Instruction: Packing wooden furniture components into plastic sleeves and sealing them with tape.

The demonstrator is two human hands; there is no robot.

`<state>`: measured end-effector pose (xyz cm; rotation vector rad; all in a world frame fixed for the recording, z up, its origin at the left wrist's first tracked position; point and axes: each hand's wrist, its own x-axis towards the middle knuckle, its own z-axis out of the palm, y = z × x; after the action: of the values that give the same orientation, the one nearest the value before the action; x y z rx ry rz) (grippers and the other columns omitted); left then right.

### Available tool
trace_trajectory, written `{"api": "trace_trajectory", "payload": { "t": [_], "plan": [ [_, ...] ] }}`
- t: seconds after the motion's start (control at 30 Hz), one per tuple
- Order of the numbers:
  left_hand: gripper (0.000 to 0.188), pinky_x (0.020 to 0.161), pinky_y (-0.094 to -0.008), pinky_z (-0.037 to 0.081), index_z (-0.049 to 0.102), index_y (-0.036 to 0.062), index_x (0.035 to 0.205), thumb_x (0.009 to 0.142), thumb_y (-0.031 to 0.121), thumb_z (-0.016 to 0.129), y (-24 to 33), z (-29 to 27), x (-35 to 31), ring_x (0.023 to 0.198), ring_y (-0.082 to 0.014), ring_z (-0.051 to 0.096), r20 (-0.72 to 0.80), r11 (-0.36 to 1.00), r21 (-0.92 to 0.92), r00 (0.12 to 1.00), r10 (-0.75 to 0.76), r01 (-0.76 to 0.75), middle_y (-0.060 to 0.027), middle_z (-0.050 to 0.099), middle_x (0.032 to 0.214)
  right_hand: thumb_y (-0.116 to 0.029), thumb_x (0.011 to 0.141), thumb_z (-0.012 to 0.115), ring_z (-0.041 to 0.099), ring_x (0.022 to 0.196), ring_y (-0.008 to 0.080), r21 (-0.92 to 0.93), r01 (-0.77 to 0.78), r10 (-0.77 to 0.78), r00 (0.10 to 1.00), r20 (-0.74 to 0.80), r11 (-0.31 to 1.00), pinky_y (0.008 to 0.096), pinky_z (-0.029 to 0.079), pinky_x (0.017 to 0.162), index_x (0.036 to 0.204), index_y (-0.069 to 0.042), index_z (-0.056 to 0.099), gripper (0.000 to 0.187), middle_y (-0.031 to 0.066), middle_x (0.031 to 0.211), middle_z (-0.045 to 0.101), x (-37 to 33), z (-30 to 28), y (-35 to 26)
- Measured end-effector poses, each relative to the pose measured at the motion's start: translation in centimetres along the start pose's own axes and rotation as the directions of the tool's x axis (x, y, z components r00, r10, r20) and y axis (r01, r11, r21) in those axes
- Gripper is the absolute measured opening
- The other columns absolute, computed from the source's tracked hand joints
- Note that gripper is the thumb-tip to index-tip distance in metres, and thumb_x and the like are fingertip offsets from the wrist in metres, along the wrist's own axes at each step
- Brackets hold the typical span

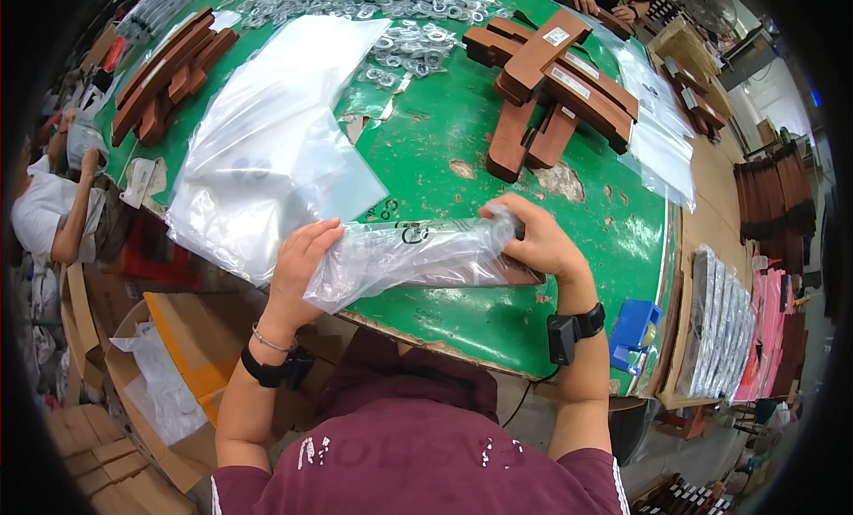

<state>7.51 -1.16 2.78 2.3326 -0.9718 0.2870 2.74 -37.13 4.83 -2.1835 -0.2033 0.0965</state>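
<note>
A clear plastic bag (404, 255) with a dark printed mark stretches between my two hands near the table's front edge. My left hand (300, 268) is closed on its left end. My right hand (544, 239) pinches the bunched film at its right end, thumb and fingers bent round it. Behind or inside the film lies a flat brown wooden piece (484, 273), its right end bare below my right hand; I cannot tell whether it is in the bag. Just beyond my left hand spreads a stack of clear plastic bags (275, 146).
The green table (426, 151) has chipped patches. Brown wooden parts (560, 88) are piled at the far right, more wooden parts (173, 75) at the far left. Metal rings (404, 48) heap at the back. A blue tape dispenser (634, 335) sits at the right edge. Other people work nearby.
</note>
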Motion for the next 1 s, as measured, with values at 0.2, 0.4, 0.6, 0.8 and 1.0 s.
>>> {"api": "trace_trajectory", "payload": {
  "t": [0.2,0.4,0.6,0.8,1.0],
  "plan": [
    [0.049,0.097,-0.0409,0.046,0.062,0.0028,0.116,0.072,0.016,0.079,0.4,-0.1,0.3,0.112,-0.0337,0.059,-0.004,1.000,0.001,1.000,-0.003,0.003,-0.0146,0.062,0.125,-0.001,0.071,0.063,0.062,0.090,0.0336,-0.058,-0.015,0.007,0.990,-0.139,0.998,0.0362,0.050,0.081,0.107,-0.004,0.063,0.036,0.0143,0.094,0.063,0.4,1.8,0.6],
    [0.056,0.100,-0.0428,0.043,0.059,0.0056,0.122,0.070,0.018,0.077,-0.2,0.1,-0.2,0.118,-0.0335,0.055,0.013,1.000,-0.009,1.000,-0.016,0.017,-0.0116,0.060,0.129,0.003,0.071,0.060,0.063,0.088,0.0258,-0.236,-0.102,0.017,0.942,-0.335,0.966,0.0353,0.049,0.081,0.101,-0.002,0.064,0.031,0.0086,0.092,0.064,0.2,2.3,0.2],
    [0.056,0.100,-0.0427,0.042,0.059,0.0057,0.122,0.071,0.019,0.077,-0.3,0.2,-0.3,0.119,-0.0333,0.055,0.023,1.000,-0.010,1.000,-0.014,0.014,-0.0112,0.060,0.130,-0.005,0.070,0.066,0.062,0.104,0.0301,0.089,0.083,-0.094,0.986,0.137,0.993,0.0374,0.048,0.093,0.114,-0.005,0.065,0.045,0.0129,0.108,0.063,0.1,-1.1,-0.3],
    [0.056,0.100,-0.0422,0.043,0.059,0.0061,0.122,0.071,0.019,0.077,-0.4,0.2,-0.3,0.119,-0.0329,0.055,0.018,1.000,-0.002,1.000,-0.023,0.023,-0.0105,0.060,0.130,-0.011,0.069,0.070,0.064,0.098,0.0332,-0.104,0.028,-0.019,0.996,0.088,0.994,0.0388,0.050,0.089,0.115,-0.006,0.066,0.046,0.0144,0.108,0.066,0.4,0.5,-1.1],
    [0.055,0.099,-0.0426,0.043,0.059,0.0062,0.121,0.071,0.020,0.077,-0.1,0.0,-0.1,0.118,-0.0332,0.055,0.014,1.000,-0.006,1.000,-0.019,0.019,-0.0106,0.060,0.129,-0.009,0.072,0.068,0.063,0.094,0.0368,-0.073,-0.104,0.103,0.994,-0.024,0.992,0.0417,0.051,0.085,0.108,-0.004,0.065,0.037,0.0166,0.103,0.067,0.2,1.2,-0.3]
  ]
}}
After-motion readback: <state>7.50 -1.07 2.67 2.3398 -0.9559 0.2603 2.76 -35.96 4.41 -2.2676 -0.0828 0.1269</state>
